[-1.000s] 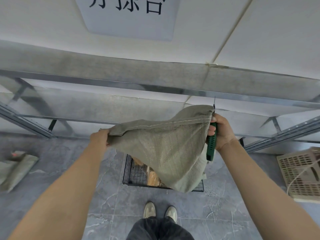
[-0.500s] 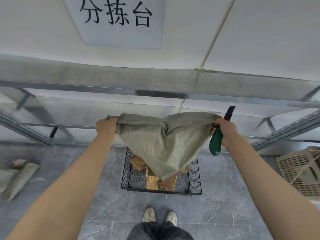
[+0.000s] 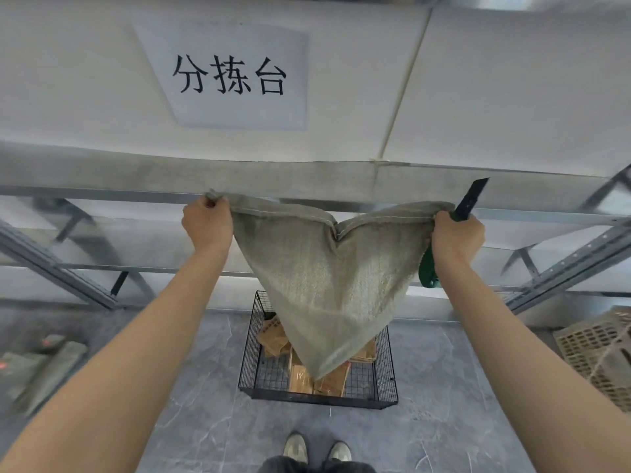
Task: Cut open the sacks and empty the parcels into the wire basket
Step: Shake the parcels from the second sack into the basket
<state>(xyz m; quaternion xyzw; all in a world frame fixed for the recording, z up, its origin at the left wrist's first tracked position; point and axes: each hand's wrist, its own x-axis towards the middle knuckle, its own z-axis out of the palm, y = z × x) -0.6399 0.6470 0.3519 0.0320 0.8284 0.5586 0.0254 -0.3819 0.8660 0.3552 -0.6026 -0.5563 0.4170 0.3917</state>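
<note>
The left hand [image 3: 206,225] and the right hand [image 3: 457,238] are held wide apart and high, each squeezed tight on one corner of the sack [image 3: 327,285]. The right hand also grips a green knife [image 3: 459,230], with the dark blade poking up past the fingers. The sack hangs upside down between the hands. It sags in the middle and comes to a point at the bottom.

That point hangs right over the wire basket [image 3: 319,396], which sits on the grey floor [image 3: 205,421] just beyond the person's shoes [image 3: 317,452]. Brown parcels [image 3: 309,377] lie in the basket already. The sack looks flat and limp, so it is probably nearly empty, but I cannot see inside it.

To do this step well, keep the open end low and over the middle of the basket, so nothing drops on the floor. Give it a few small shakes, not big swings. Hold both corners firmly so the sack does not slip. Keep the blade pointing away from the cloth, the arms and the face. Feel the bottom for a stuck parcel before putting the sack down, perhaps with the other sacks [image 3: 37,370] on the floor to the left.
</note>
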